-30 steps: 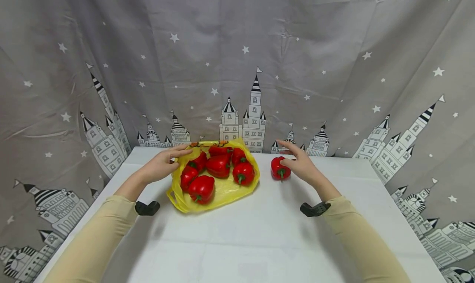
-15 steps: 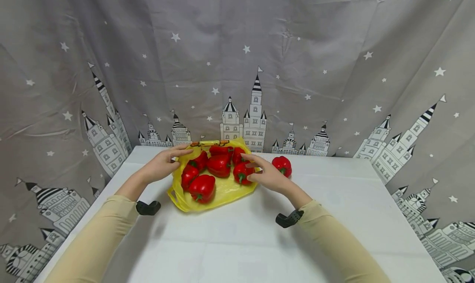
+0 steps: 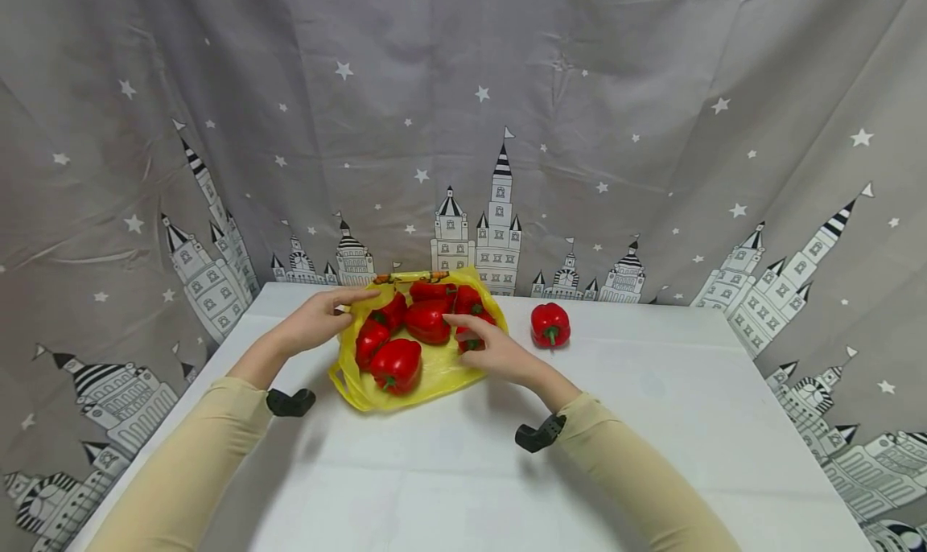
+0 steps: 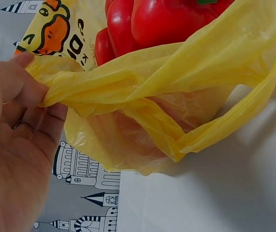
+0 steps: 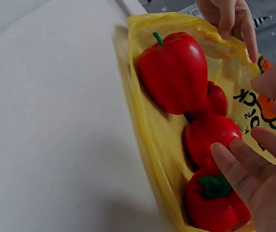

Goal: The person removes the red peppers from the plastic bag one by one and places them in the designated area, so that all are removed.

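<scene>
Head view: a yellow bag lay on the white bench, its mouth toward the person, with seven red peppers visible inside. A lone pepper sat on the bench to the right of the bag, well apart from it. The left hand was at the bag's left edge; the right hand reached over the bag's right side, overlapping one of the peppers there. Pale sleeves extended from the near side of the bag, each with a black device at the wrist. A grey curtain printed with castles and stars hung behind the bag.

Left wrist view: the left hand grasped the bag, pinching its gathered edge between thumb and fingers. Black lettering and an orange-and-black cartoon were printed on the bag, beside the peppers.

Right wrist view: the right hand was released, its fingers spread over the bag's contents; whether a fingertip touched a pepper could not be told. A pepper with a green stem lay against the bag's side wall.
</scene>
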Tool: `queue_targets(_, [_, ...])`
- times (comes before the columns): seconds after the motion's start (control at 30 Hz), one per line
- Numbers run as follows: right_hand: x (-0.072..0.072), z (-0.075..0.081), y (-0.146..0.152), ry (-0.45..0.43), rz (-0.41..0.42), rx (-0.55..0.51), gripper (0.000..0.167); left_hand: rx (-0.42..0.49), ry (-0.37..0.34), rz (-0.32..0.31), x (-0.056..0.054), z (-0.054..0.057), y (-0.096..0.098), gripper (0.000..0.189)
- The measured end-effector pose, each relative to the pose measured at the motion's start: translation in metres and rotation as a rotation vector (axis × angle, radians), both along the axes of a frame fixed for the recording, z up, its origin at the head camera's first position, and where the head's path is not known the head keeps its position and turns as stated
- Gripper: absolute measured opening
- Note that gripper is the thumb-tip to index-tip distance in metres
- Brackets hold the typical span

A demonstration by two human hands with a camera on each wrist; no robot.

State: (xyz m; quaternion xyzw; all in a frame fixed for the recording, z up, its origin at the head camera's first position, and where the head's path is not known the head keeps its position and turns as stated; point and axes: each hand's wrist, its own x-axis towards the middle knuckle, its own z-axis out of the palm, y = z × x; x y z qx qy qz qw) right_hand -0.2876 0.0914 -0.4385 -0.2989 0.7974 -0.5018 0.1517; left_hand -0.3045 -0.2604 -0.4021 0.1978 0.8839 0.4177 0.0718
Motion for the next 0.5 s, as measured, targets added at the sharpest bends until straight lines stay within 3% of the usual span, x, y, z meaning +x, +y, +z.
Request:
queue_targets(0.27, [-0.0002,-0.0052,-0.0006,-0.002,0.007,-0.006,0.069,0.036,-0.022,0.017,-0.0002,0.0017,0.0006,0.072])
queue_targets(0.5, [-0.0006,-0.0100,-0.0006,-0.008,0.016,-0.025,0.068,0.060,0.028,0.001,-0.0011,0.0028,0.0026,0.062])
